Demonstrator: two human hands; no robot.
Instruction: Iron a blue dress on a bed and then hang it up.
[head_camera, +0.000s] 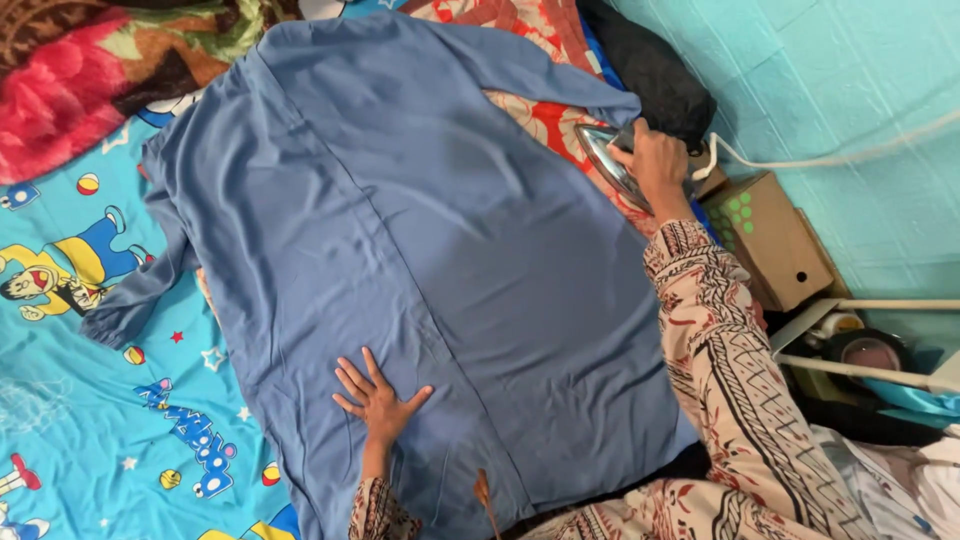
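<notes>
The handle of a clothes iron (608, 158) is being gripped by the right hand (655, 160), fingers wrapped shut around it; the iron is being held tilted, its shiny soleplate facing left, at the right edge of a blue garment (400, 250), just beside the end of one sleeve. A white cord (830, 157) is being trailed from the iron across the turquoise wall (860, 80). The left hand (378, 400) is being pressed flat on the garment's lower part, fingers spread apart, nothing clasped. The garment is being kept spread over a cartoon-printed bedsheet (90, 400). A cardboard box (775, 240) is sitting near the iron, by the wall.
</notes>
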